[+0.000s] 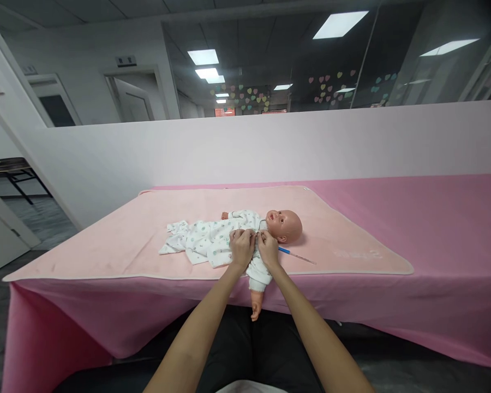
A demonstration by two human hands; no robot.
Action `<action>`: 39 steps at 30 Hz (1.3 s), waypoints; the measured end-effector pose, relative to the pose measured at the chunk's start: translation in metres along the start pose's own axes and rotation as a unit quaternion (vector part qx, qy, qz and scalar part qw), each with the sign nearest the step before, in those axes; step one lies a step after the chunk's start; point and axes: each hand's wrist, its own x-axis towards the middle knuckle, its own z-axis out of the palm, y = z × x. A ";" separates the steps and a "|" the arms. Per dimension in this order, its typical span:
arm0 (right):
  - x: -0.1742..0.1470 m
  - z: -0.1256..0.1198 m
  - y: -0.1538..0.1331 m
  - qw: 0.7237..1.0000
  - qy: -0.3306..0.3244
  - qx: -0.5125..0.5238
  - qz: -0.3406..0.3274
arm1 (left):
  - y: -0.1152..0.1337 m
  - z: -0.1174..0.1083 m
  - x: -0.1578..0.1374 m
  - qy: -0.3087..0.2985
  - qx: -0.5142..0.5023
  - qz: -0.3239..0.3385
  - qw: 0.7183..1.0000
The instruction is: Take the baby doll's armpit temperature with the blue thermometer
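Note:
A baby doll (284, 225) lies on its back, its head to the right, dressed in a white baby gown (204, 238) with small green prints. One doll arm (257, 302) hangs toward me over the table's front edge. At the upper chest my left hand (242, 244) pinches the gown's cloth. Close beside it, near the doll's neck, my right hand (267, 245) pinches the same garment with bent fingers. What exactly lies between the fingertips is hidden. Just right of my right hand is a thin stick with a blue end (284, 250), lying on the mat.
Under the doll is a peach-coloured mat (123, 240) with a pale edge. A pink cloth (445, 234) covers the table and drapes down in front. A white wall (311, 144) with glass above it stands behind. At the far left is another table (14, 176).

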 end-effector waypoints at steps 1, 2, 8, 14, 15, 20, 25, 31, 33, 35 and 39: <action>0.000 0.000 0.000 1.000 -0.001 0.003 0.002 | 0.000 0.000 0.000 -0.001 0.000 -0.001 1.000; 0.000 -0.001 -0.001 1.000 -0.002 0.007 0.005 | 0.000 0.000 0.000 -0.001 0.000 -0.001 1.000; -0.004 -0.003 -0.005 0.999 -0.012 0.047 0.025 | 0.000 0.000 0.000 -0.008 0.004 0.005 1.000; -0.008 -0.007 -0.006 0.997 -0.016 0.057 0.041 | 0.000 0.000 -0.001 -0.009 0.018 0.010 1.000; -0.008 -0.007 -0.007 0.997 -0.014 0.058 0.043 | 0.000 0.001 -0.001 -0.009 0.019 0.010 1.000; -0.006 -0.009 -0.007 0.997 -0.009 0.058 0.050 | -0.001 0.002 -0.001 -0.011 0.016 0.008 1.000; -0.005 -0.008 -0.008 0.997 -0.007 0.058 0.051 | -0.001 0.002 -0.001 -0.005 0.005 -0.004 1.000; -0.003 -0.006 -0.009 0.997 -0.006 0.060 0.042 | 0.002 -0.001 0.000 -0.021 0.003 -0.004 1.000; -0.003 -0.007 -0.009 0.997 -0.003 0.061 0.038 | 0.003 -0.003 0.001 -0.027 0.001 -0.006 1.000; -0.003 -0.007 -0.009 0.997 0.005 0.064 0.033 | 0.005 -0.005 0.001 -0.022 0.000 -0.013 1.000; -0.004 -0.008 -0.009 0.997 0.022 0.076 0.018 | 0.008 -0.009 0.003 -0.007 0.009 -0.027 1.000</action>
